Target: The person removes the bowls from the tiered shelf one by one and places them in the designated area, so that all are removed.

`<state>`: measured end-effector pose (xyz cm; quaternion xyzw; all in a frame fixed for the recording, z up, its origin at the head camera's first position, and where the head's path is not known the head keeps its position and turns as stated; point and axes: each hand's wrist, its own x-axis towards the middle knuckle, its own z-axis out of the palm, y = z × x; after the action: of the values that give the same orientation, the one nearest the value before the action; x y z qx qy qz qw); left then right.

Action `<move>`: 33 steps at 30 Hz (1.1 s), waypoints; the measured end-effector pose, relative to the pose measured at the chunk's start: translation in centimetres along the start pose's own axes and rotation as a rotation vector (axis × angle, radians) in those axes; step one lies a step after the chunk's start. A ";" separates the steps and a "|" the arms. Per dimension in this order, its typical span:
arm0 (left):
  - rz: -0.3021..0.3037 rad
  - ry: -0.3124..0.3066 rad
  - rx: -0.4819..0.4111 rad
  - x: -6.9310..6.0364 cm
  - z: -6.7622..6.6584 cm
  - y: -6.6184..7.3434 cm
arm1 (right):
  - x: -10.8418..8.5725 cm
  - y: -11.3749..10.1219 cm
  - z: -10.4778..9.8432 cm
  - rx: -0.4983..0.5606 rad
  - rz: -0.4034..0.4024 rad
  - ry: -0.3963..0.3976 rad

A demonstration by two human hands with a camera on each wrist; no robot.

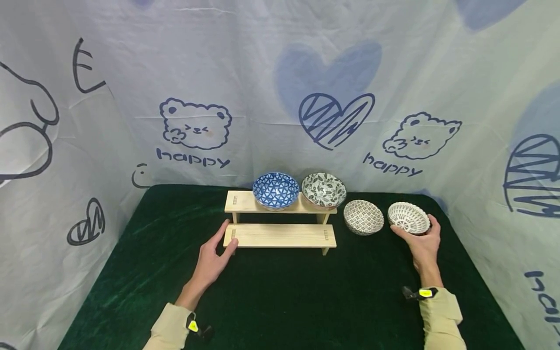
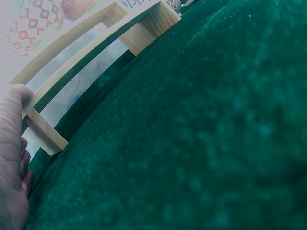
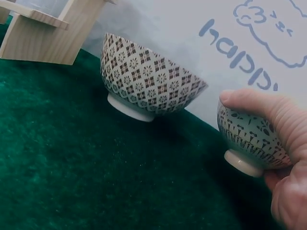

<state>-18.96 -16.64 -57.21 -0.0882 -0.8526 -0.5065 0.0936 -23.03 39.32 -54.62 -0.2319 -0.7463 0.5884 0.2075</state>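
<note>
White inside and dark-patterned outside, the scalloped bowl (image 1: pixel 409 217) is at the right of the green-covered desk (image 1: pixel 306 301), grasped by the right hand (image 1: pixel 423 245), thumb at the near rim, fingers round the right side, likely for balance; the left hand (image 1: pixel 207 265) grips the near left end of the two-tier wooden stand (image 1: pixel 280 235), seemingly steadying it; the blue triangle-patterned bowl (image 1: pixel 275 189) and leaf-patterned bowl (image 1: pixel 323 189) share its far, upper tier (image 1: pixel 240 200), perhaps for display; the brown-checked bowl (image 1: pixel 363 217) sits between stand and scalloped bowl.
</note>
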 end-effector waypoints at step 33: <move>0.004 0.010 0.007 0.0 0.1 -0.1 | 0.8 0.6 -0.4 0.020 0.062 -0.083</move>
<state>-19.04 -16.58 -57.34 -0.0869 -0.8537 -0.5038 0.0990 -23.36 40.18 -55.07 -0.2283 -0.7409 0.6109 0.1605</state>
